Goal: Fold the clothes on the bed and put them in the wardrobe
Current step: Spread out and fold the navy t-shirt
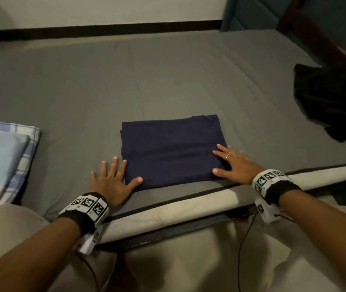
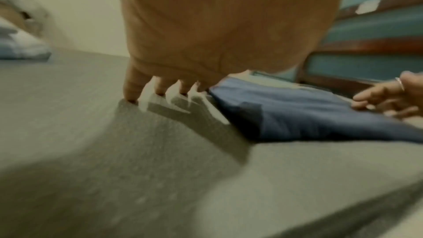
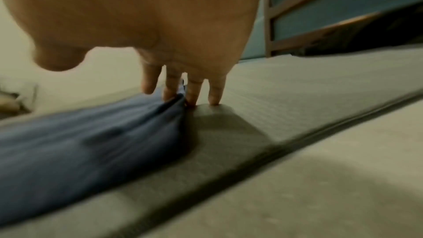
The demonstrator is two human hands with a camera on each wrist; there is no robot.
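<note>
Navy garment (image 1: 172, 148) folded square on the bed (image 1: 83, 91)
Left hand (image 1: 111, 182) and right hand (image 1: 234, 163) lie flat, fingers spread, flanking it; soft, light cloth, best scooped under both side edges

folded garment (image 1: 172, 150) mid bed (image 1: 125, 81), pillows (image 1: 1, 157) left, clothes pile (image 1: 334, 102) right

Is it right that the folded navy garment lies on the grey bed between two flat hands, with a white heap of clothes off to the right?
Not quite: the heap of clothes is black, as the head view shows. The navy garment does lie folded on the grey bed between the flat left hand and right hand.
</note>
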